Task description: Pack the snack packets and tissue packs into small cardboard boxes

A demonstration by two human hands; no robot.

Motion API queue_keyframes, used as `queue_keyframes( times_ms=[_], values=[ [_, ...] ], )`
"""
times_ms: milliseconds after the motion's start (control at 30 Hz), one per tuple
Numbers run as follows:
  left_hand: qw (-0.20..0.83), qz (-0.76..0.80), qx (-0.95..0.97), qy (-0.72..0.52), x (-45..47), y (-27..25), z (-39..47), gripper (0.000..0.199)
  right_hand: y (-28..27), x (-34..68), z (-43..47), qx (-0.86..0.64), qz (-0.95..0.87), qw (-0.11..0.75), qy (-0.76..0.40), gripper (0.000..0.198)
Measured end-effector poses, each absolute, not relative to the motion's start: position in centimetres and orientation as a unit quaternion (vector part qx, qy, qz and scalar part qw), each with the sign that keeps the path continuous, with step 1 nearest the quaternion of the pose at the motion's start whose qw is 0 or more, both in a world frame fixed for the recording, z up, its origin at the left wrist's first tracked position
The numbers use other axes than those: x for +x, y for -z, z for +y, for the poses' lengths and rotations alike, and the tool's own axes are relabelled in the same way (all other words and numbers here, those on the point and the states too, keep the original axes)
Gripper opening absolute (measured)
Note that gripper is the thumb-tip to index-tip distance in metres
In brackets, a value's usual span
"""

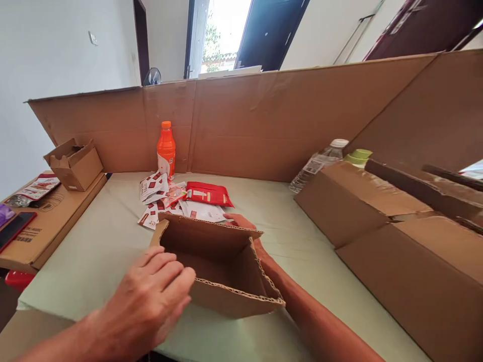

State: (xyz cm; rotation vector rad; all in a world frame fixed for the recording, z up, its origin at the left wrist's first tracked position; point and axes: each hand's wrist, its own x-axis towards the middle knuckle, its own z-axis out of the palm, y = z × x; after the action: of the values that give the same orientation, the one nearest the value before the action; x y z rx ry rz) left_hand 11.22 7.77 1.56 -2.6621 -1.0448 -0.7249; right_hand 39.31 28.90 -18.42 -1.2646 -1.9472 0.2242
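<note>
A small open-topped cardboard box (237,304) sits in front of me on the pale green tabletop, its inside bare where visible. My left hand (154,284) is at its left end, fingers bent along the rim there and thumb lower on the outside; the fingertips are hard to see. Around the right end reaches my right hand (243,223), its visible finger behind the far wall and most of the hand hidden by the box. Just beyond lie white-and-dark-red sachets (154,187), a red packet (209,193) and a white packet (202,211).
An orange bottle (166,148) stands against a tall cardboard partition (241,125). At left, a flat carton (56,216) bears a small box (77,168) and a phone (18,229). On the right are larger boxes (415,281) and a clear plastic bottle (313,168).
</note>
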Motion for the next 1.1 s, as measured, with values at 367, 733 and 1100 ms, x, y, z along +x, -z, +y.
queue_keyframes(
  times_ms=[367,733,1100],
  values=[
    [0.069,-0.357,-0.839,0.406,8.3,3.5,10.3,0.039,14.4,34.1,40.3,-0.56,-0.819,0.124,0.02,0.068],
    [0.072,-0.335,-0.831,0.438,8.8,2.9,10.2,0.036,13.6,35.4,41.4,-0.576,-0.816,0.025,0.044,0.058],
    [0.091,-0.382,-0.824,0.408,8.7,3.0,8.6,0.042,4.7,40.3,40.6,-0.66,-0.694,0.255,-0.132,0.026]
  ],
)
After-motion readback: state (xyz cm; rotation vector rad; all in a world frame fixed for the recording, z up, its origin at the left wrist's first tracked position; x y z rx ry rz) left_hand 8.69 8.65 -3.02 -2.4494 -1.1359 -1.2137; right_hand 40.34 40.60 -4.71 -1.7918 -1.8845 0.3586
